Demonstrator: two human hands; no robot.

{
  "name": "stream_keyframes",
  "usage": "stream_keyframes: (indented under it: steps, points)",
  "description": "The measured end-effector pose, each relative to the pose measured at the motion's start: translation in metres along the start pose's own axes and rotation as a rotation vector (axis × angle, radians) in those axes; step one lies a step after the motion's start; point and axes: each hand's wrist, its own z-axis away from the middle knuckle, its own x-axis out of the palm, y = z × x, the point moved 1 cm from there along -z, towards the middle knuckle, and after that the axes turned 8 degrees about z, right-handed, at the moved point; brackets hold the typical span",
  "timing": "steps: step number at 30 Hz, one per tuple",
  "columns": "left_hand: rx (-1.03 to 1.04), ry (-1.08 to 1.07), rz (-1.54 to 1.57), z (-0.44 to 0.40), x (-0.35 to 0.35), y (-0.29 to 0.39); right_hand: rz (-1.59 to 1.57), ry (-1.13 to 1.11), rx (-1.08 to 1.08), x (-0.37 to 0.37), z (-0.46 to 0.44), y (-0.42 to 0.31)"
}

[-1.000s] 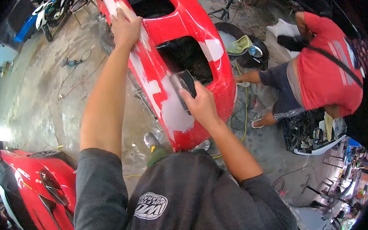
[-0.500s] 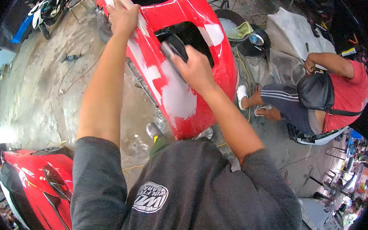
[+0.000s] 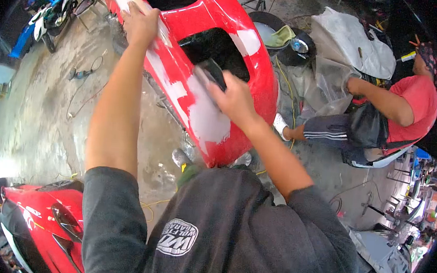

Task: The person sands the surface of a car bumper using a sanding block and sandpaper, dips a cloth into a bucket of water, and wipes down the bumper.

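A red car bumper (image 3: 255, 106) with pale grey sanded or filled patches stands in front of me, its openings facing up and right. My left hand (image 3: 141, 26) grips its upper left edge, fingers over a pale patch. In my right hand (image 3: 236, 99) is a dark sanding block (image 3: 212, 75), its face against the bumper beside the lower opening. A large grey patch (image 3: 205, 116) lies just below the block. The fingertips behind the block are partly hidden.
At right a seated co-worker in a red shirt (image 3: 420, 98) reaches toward plastic sheeting (image 3: 330, 86). Dark tubs, one with a green cloth (image 3: 281, 37), stand beyond the bumper. A yellow cord (image 3: 290, 83) crosses the floor. A red car (image 3: 42, 220) is at lower left.
My right hand and the sanding block have shifted slightly along the bumper. My left hand keeps its place on the edge. The co-worker's arm has reached down toward the sheeting.
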Motion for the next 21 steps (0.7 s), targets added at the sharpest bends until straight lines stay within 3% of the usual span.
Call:
stream_keyframes:
  steps: [4,8,14,17,21]
  points:
    - [-0.005,0.023,-0.001,0.007,-0.001,-0.001,-0.101,-0.110,0.097,-0.006,0.015,0.006]
    - [-0.024,0.015,0.010,0.009,-0.004,0.006,-0.013,-0.064,0.074,0.005,-0.040,0.002]
    - [-0.013,0.040,0.030,0.001,0.002,0.001,-0.258,-0.002,0.068,-0.005,0.025,0.002]
    - [0.048,0.021,-0.020,0.003,0.001,-0.002,-0.070,-0.014,0.029,0.003,-0.026,0.001]
    - [0.000,0.012,0.006,0.003,-0.002,0.004,-0.025,0.027,0.031,0.004,-0.016,0.001]
